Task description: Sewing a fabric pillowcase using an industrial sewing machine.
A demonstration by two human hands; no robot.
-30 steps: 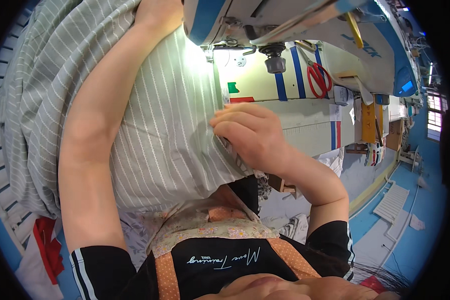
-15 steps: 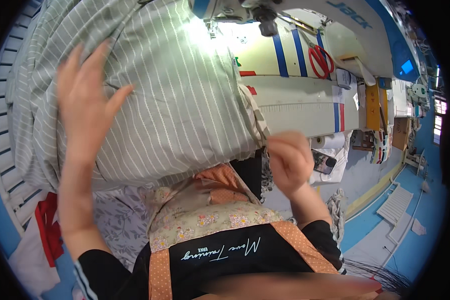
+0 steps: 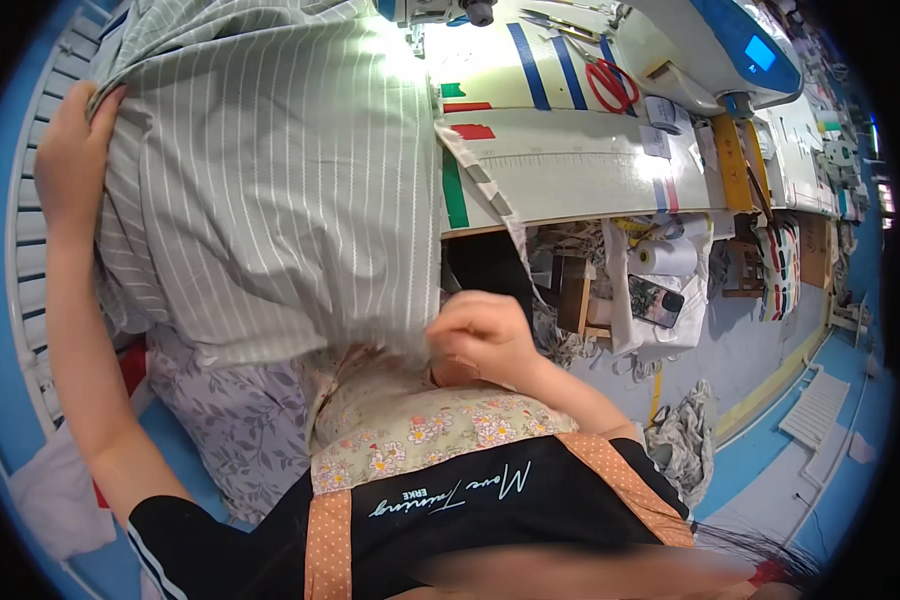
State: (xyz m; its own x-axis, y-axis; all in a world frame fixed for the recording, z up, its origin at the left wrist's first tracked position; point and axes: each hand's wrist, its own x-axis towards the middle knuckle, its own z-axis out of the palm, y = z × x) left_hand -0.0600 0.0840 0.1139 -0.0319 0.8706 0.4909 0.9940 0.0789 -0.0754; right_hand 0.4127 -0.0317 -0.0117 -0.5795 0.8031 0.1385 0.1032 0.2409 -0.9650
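Note:
A large grey fabric with white stripes (image 3: 280,190) spreads over the left of the sewing table and hangs toward my lap. At its far left edge, my left hand (image 3: 73,165) is closed on a bunched fold. My right hand (image 3: 488,338) is curled closed at the fabric's near right corner, just above my flowered apron (image 3: 430,430); its fingertips are partly hidden. The fabric's right side lies by the lit needle area of the sewing machine (image 3: 710,55). A narrow strip of cloth (image 3: 485,185) trails from that side over the table's front edge.
Red-handled scissors (image 3: 610,85) lie on the machine bed, right of the fabric. Below the table (image 3: 570,185), a thread cone (image 3: 665,257) and a phone (image 3: 656,301) rest on white cloth. White slatted railing (image 3: 30,250) runs along the left. Leaf-patterned cloth (image 3: 230,420) hangs beneath the fabric.
My left hand has gone from lying spread on the fabric to gripping its left edge. My right hand has moved left and nearer my body. The fabric has shifted left, uncovering more table.

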